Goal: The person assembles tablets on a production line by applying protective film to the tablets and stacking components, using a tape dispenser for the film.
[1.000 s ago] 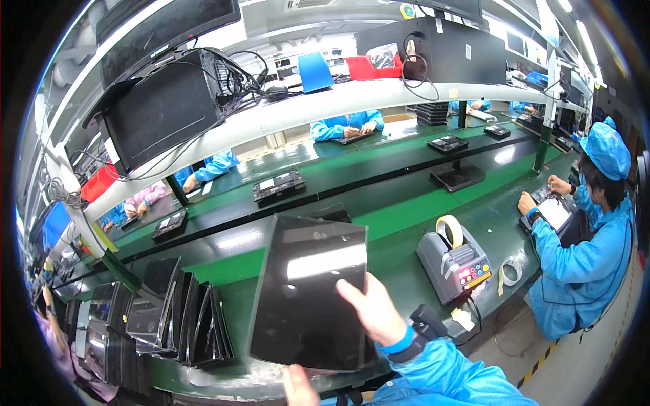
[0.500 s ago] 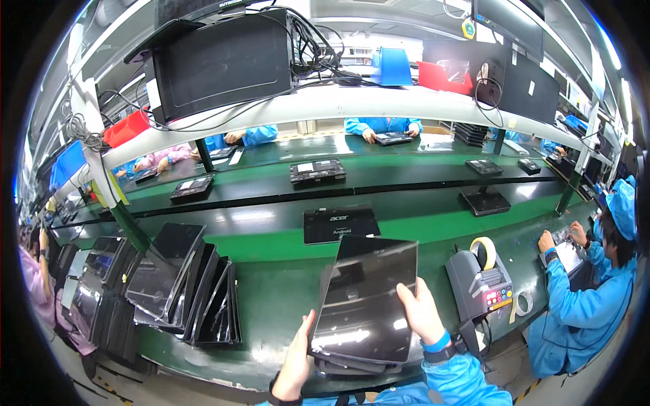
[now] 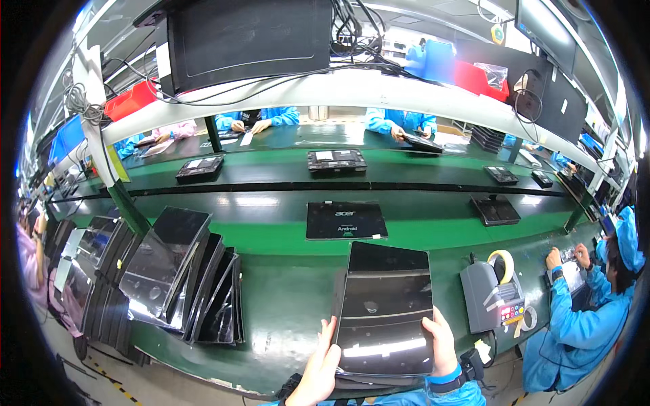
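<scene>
A glossy black tablet (image 3: 386, 304) lies at the near edge of the bench, on top of others whose edges show beneath it. My left hand (image 3: 319, 369) presses along its lower left edge. At its lower right edge is my right hand (image 3: 443, 345), with the thumb over the front and the other fingers partly hidden. Beyond it, another tablet (image 3: 347, 221) with light lettering on its face lies on the green belt. Left of my hands, several dark tablets (image 3: 166, 271) lean in a slanted row.
A grey tape dispenser (image 3: 484, 298) with a yellowish roll stands to the right, a loose tape ring (image 3: 530, 318) beside it. A co-worker in a blue coat (image 3: 575, 338) works at far right. Dark devices (image 3: 336, 160) sit on the raised line ahead, under a white shelf beam (image 3: 305, 91).
The tablet has turned straighter and sits lower to the right in the picture. My left hand has closed in on its left edge, and my right hand has slid lower. The view has shifted.
</scene>
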A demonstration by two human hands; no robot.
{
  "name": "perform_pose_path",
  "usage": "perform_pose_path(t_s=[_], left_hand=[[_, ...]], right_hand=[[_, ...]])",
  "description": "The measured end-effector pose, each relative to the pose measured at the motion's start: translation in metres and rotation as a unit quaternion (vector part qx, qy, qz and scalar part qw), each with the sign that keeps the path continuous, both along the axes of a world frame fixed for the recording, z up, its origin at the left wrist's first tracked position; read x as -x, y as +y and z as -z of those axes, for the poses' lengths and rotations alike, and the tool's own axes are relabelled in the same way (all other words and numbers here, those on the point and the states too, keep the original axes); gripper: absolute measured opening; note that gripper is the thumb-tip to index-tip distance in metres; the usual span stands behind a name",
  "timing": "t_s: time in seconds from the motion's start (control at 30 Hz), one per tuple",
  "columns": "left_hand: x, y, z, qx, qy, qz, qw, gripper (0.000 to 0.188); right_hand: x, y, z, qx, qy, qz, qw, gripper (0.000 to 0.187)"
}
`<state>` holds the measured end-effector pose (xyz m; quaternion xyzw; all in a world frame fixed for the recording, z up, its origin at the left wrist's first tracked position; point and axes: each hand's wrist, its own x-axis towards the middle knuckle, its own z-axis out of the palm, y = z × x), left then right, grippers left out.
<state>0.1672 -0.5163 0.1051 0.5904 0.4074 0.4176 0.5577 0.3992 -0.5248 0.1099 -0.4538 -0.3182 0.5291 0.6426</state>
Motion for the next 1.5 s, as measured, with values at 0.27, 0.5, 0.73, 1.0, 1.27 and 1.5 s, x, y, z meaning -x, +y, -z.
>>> perform_pose_path(t_s=[0.27,0.5,0.73,1.0,1.27,1.5], left_hand=[[-0.006,-0.013,0.021,-0.174,0.118,-0.068,0.975,0.058],[0.0,0.081,-0.023,-0.029,0.243,-0.067,0.967,0.033],[-0.018,0.082,-0.021,-0.135,0.244,-0.092,0.956,0.043],[-0.016,0.086,-0.034,-0.14,0.223,-0.099,0.96,0.044],[-0.045,0.101,-0.066,-0.332,0.432,-0.09,0.834,0.037],[-0.113,0.202,-0.042,-0.385,0.323,0.106,0.858,0.021]], right_hand=[[-0.005,0.012,0.003,0.011,-0.1,-0.015,0.995,0.053],[-0.024,0.008,-0.007,0.142,-0.414,0.036,0.899,0.038],[-0.015,0.003,-0.018,0.061,-0.535,0.075,0.839,0.04],[-0.024,-0.003,-0.03,0.039,-0.515,0.039,0.855,0.038],[-0.036,-0.012,0.003,0.074,-0.444,0.024,0.893,0.037],[-0.051,-0.037,0.008,0.081,-0.297,0.06,0.949,0.029]])
